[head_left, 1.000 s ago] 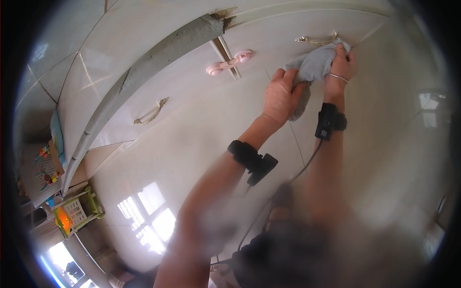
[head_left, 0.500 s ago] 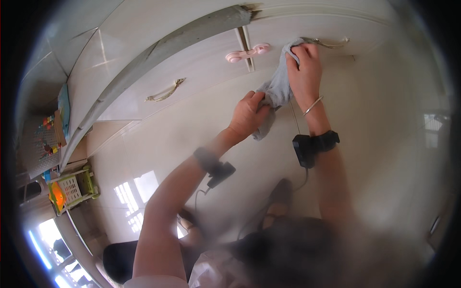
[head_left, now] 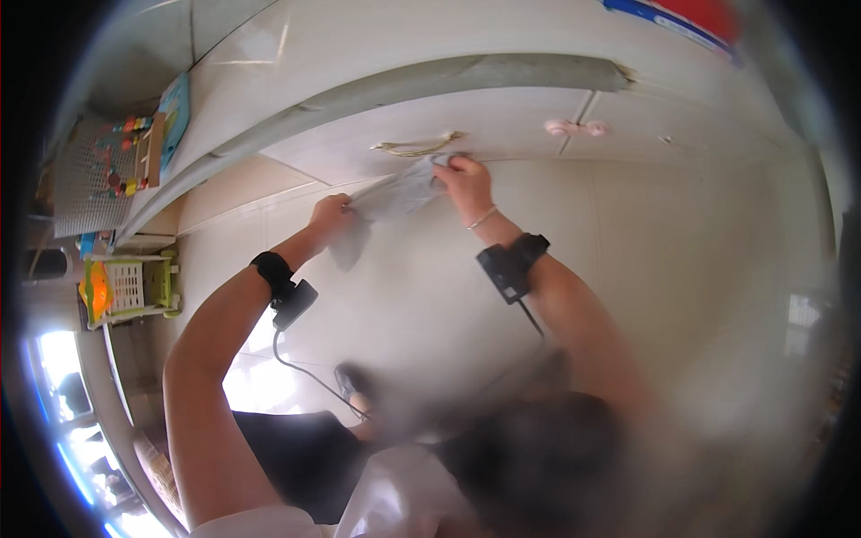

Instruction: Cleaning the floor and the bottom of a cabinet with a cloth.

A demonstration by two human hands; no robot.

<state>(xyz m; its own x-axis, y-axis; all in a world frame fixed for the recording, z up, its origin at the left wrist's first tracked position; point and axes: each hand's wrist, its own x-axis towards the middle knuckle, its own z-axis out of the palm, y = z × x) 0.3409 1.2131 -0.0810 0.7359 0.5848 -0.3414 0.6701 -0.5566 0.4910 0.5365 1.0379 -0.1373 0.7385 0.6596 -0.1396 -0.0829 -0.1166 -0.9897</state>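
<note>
Moves the grey cloth point(head_left: 399, 194) leftward past the pink latch point(head_left: 577, 128) to just below the gold handle point(head_left: 419, 146), beneath the surface's grey front edge point(head_left: 538, 73), clenching it in the grip of left hand point(head_left: 331, 217) and right hand point(head_left: 467, 188) well apart, probably to keep it stretched between.

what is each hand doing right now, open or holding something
Left hand: closed, holding the left part of the gray cloth.
Right hand: closed, fingers gripping the cloth's upper right part.
</note>
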